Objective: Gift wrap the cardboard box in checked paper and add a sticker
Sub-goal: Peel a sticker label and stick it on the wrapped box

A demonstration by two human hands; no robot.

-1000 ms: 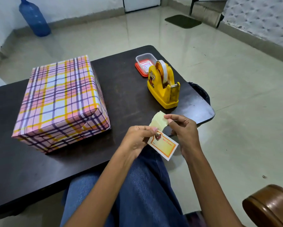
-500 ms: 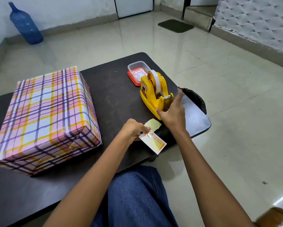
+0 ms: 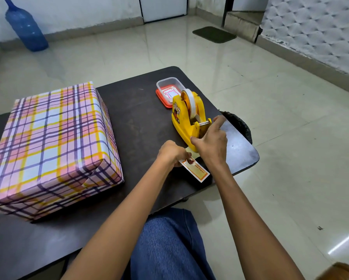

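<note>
**Mia:** Where are the 2 hands?

**Sam:** Both arms reach out over the near edge of the dark worktop (image 3: 141, 118). The left hand (image 3: 170, 152) is like a fist, with its knuckles up. Its fingers are curled tight and pinch 1 end of the sticker (image 3: 194, 171).

**Mia:** What is the sticker like?

**Sam:** It is thin, flat and long. It is white with an orange border and a small brown picture. It is tilted, just above the worktop's edge.

**Mia:** And the right hand?

**Sam:** The right hand (image 3: 212, 144) wraps round the front end of the tape holder (image 3: 186, 122). The thumb presses the near side. 1 finger points up beside the metal cutter.

**Mia:** What is the tape holder made of?

**Sam:** Hard yellow plastic, with a round white roll on top.

**Mia:** Where is the box?

**Sam:** The box (image 3: 52, 142) lies on the left of the worktop, well apart from both hands. Smooth checked paper covers it, pink and white with yellow and purple lines. The near end has a folded pointy flap.
</note>
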